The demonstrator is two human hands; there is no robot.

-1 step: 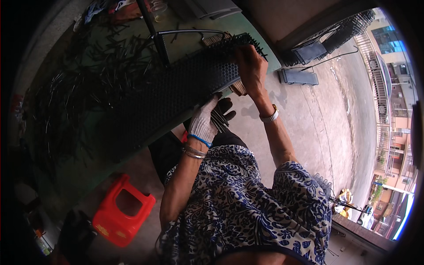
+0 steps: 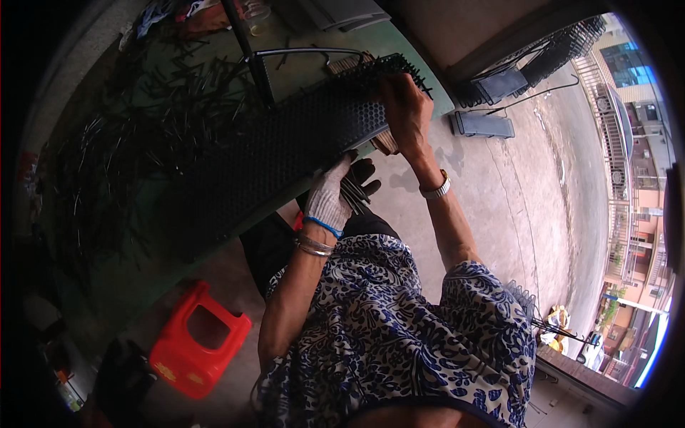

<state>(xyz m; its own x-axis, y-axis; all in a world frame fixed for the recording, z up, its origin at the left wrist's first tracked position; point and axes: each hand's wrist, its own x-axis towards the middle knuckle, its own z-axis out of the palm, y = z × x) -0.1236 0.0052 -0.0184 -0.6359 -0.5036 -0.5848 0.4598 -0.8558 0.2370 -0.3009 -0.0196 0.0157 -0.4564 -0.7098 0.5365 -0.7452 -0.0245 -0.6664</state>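
A long black panel [image 2: 285,146] full of small holes slants across the table. Short black pegs [image 2: 399,65] stick up in a dense cluster at its far right end. Over that end my bare right hand [image 2: 408,107] is closed, fingertips pressed down at the holes; whatever they pinch is hidden. My left hand [image 2: 330,191], in a white knit glove with dark fingers, is at the panel's near edge. It is closed around a bundle of thin black strips [image 2: 353,192], which poke out toward my lap.
Many loose black strips [image 2: 157,121] lie tangled across the green table [image 2: 107,285]. A black metal frame [image 2: 260,78] rises behind the panel. A red plastic stool [image 2: 187,349] stands on the floor at lower left. Black panels [image 2: 485,125] lie on the concrete floor at right.
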